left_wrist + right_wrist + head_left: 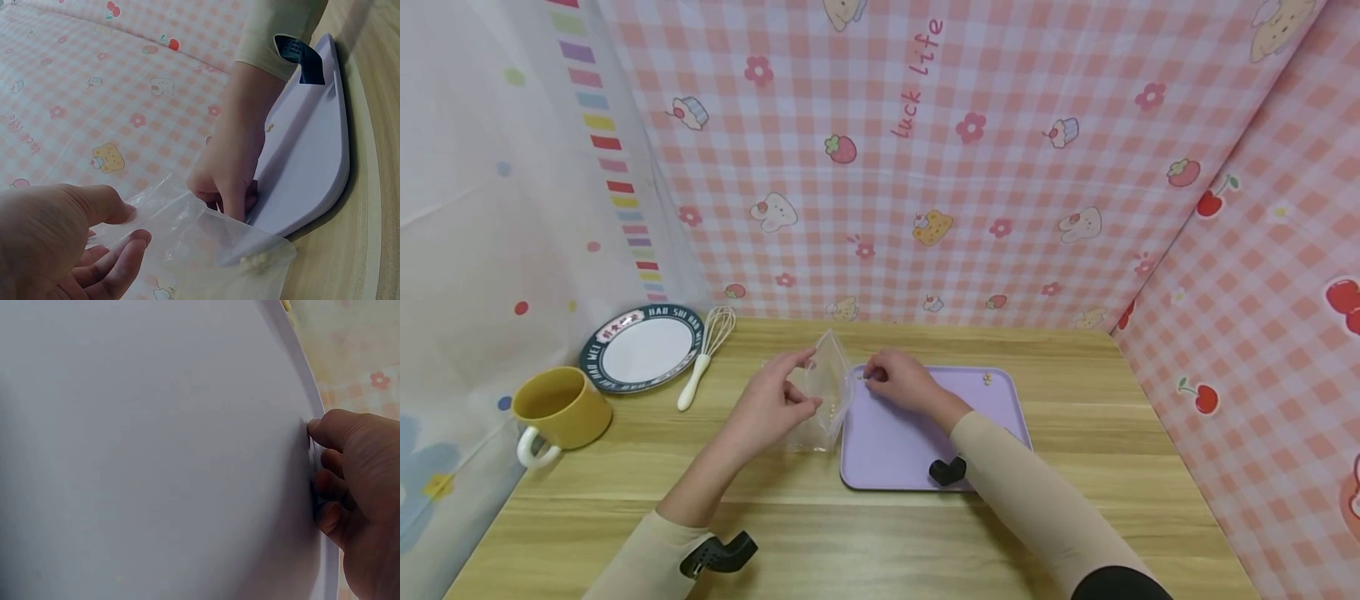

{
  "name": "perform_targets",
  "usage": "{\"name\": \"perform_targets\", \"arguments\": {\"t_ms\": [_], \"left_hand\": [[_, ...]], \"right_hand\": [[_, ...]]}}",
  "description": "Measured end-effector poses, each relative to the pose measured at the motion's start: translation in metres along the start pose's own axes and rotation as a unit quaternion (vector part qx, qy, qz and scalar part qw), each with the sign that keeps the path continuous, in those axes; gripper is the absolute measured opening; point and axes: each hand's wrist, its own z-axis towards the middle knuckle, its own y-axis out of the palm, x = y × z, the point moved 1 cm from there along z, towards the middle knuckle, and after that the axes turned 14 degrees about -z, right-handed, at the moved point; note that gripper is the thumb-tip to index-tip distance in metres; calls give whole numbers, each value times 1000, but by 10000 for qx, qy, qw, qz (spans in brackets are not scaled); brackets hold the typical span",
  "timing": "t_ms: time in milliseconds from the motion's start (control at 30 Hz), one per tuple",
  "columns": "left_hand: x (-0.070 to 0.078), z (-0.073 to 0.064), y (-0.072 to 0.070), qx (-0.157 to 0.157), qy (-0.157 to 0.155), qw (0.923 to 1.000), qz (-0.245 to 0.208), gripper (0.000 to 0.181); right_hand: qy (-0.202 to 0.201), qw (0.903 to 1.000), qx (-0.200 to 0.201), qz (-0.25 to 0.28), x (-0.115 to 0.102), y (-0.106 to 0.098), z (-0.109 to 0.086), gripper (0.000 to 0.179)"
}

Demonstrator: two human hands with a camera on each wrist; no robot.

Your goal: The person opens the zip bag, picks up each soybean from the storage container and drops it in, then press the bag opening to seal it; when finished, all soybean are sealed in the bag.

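My left hand (772,398) pinches a clear plastic zip bag (829,375) between thumb and fingers, holding it upright just left of the lilac tray (887,450). Small pale yellow pieces (255,261) lie low inside the bag, as the left wrist view shows. At the tray's far left corner, my right hand (904,381) reaches down with curled fingers. Its thumb tip meets the raised rim in the right wrist view, with a tiny pale yellow piece at the fingertips. More small yellow pieces (987,379) sit near the tray's far right corner.
On the left stand a yellow mug (568,412) with a white handle and a dark-rimmed plate (643,350). A whisk (703,358) with a white handle lies beside the plate. Patterned cloth (880,192) hangs behind the wooden table (820,533) and along both sides.
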Motion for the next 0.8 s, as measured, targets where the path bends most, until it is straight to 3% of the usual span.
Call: {"name": "perform_targets", "arguments": {"t_ms": [533,800], "left_hand": [[-1,1,0,-2,23,10000,-44,79],[0,2,0,-9,-9,10000,-29,79]], "right_hand": [[-277,9995,146,-73,2,0,-2,4],[-128,9958,531,733,-5,-12,-13,5]]}}
